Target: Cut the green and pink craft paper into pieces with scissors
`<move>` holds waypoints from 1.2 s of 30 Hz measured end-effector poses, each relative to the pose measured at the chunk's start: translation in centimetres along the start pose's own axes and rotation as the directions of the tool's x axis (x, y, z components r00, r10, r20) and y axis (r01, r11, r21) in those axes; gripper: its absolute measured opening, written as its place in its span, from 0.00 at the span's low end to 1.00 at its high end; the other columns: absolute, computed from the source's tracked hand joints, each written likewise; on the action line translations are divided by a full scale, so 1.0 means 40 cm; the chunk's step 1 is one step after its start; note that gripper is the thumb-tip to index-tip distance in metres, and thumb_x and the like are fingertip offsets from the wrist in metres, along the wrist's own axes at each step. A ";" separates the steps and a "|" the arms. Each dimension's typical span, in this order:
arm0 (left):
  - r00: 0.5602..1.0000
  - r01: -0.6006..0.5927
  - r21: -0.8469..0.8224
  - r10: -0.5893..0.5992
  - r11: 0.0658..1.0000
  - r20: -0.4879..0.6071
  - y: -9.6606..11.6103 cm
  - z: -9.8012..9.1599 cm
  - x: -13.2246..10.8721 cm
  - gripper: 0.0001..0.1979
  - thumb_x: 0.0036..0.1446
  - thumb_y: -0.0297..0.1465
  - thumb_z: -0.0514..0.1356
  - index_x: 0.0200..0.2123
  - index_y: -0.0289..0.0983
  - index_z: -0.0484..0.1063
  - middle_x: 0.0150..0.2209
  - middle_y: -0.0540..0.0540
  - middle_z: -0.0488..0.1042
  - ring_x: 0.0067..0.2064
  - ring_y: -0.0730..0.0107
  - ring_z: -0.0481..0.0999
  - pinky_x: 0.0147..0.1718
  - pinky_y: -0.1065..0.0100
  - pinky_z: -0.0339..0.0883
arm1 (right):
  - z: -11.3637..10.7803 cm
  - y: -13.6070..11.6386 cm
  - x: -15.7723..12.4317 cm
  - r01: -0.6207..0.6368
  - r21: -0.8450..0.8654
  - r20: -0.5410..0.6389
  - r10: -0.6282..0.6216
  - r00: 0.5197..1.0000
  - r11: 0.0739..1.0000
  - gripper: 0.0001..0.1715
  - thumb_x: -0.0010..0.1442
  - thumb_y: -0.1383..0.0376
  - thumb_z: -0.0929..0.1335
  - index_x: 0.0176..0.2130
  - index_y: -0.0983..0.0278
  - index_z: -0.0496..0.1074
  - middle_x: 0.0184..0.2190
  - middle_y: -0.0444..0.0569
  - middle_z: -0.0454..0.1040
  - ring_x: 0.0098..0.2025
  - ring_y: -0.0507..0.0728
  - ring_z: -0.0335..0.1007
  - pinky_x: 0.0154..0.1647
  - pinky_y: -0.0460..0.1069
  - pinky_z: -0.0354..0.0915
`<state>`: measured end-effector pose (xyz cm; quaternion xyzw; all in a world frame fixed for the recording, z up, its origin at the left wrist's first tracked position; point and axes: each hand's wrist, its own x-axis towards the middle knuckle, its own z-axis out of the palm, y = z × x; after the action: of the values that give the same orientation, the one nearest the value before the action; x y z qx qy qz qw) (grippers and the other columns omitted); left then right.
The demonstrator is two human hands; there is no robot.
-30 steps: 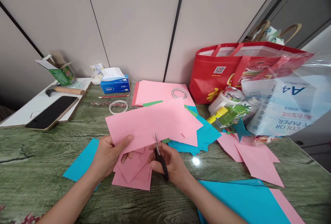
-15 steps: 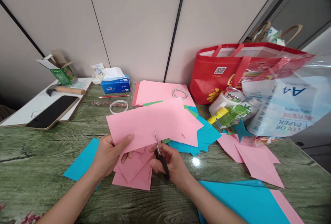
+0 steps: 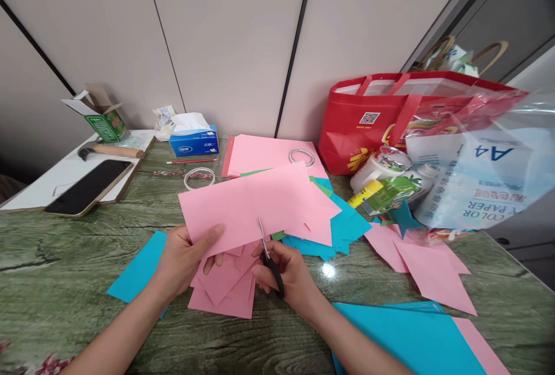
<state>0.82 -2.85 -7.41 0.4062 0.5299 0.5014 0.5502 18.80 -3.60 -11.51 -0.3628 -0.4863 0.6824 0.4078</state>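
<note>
A pink sheet of paper [image 3: 234, 204] is pinched at its lower left corner by my left hand [image 3: 184, 259], thumb on top and fingers underneath. My right hand [image 3: 286, 271] grips black-handled scissors [image 3: 274, 275], whose blades meet the lower edge of the sheet and point away from me. The lower blade is hidden by the paper. Beneath the held sheet lie several smaller pink pieces [image 3: 225, 300] in a loose pile. A blue piece of paper [image 3: 139, 268] rests by my left forearm. More blue sheets [image 3: 347, 225] spread out behind my right hand.
At the back stand a blue tissue box [image 3: 193, 143] and a red bag [image 3: 347, 126], with a plastic paper packet [image 3: 481, 178] beside it. Two tape rolls, one of them white tape [image 3: 199, 178], lie mid-table. A phone [image 3: 89, 187] and a wooden-handled tool [image 3: 115, 150] are left.
Almost nothing differs. Both hands, the pink sheet and the scissors stay in nearly the same place, with only a very slight shift of the scissors.
</note>
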 end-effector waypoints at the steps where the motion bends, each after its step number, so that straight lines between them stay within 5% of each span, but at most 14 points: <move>1: 1.000 0.001 0.002 -0.001 1.000 -0.001 0.000 -0.001 0.000 0.13 0.46 0.34 0.63 0.15 0.35 0.69 0.10 0.51 0.68 0.11 0.79 0.61 0.08 0.77 0.52 | -0.001 0.002 0.000 -0.001 0.003 0.000 0.001 1.000 1.000 0.17 0.46 0.59 0.72 0.32 0.66 0.66 0.14 0.36 0.62 0.14 0.45 0.54 0.15 0.42 0.50; 6: 1.000 0.013 0.000 -0.013 1.000 0.003 0.004 0.000 -0.003 0.14 0.46 0.34 0.63 0.14 0.35 0.68 0.10 0.51 0.68 0.10 0.79 0.60 0.08 0.77 0.52 | -0.002 0.001 0.002 -0.029 -0.003 -0.006 0.028 1.000 1.000 0.20 0.44 0.57 0.73 0.33 0.65 0.66 0.15 0.36 0.63 0.15 0.46 0.55 0.16 0.43 0.52; 14: 0.993 0.073 0.033 -0.076 0.997 0.095 0.008 0.010 -0.008 0.16 0.47 0.34 0.62 0.12 0.34 0.68 0.10 0.50 0.68 0.11 0.79 0.62 0.07 0.78 0.51 | 0.004 -0.028 -0.001 -0.019 -0.016 -0.025 0.018 1.000 1.000 0.25 0.40 0.54 0.74 0.34 0.64 0.65 0.27 0.47 0.71 0.29 0.54 0.65 0.29 0.48 0.61; 36: 0.987 0.120 0.002 -0.120 0.993 0.109 0.016 0.011 -0.010 0.16 0.46 0.35 0.63 0.12 0.33 0.68 0.10 0.49 0.69 0.09 0.80 0.61 0.06 0.78 0.51 | -0.003 -0.005 0.002 -0.037 0.018 -0.003 0.038 0.999 0.999 0.21 0.44 0.56 0.73 0.33 0.65 0.65 0.18 0.38 0.64 0.17 0.46 0.56 0.18 0.44 0.53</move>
<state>1.20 -3.11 -6.66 0.3992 0.5216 0.4456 0.6084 18.91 -3.46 -11.35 -0.3695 -0.4725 0.6935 0.3991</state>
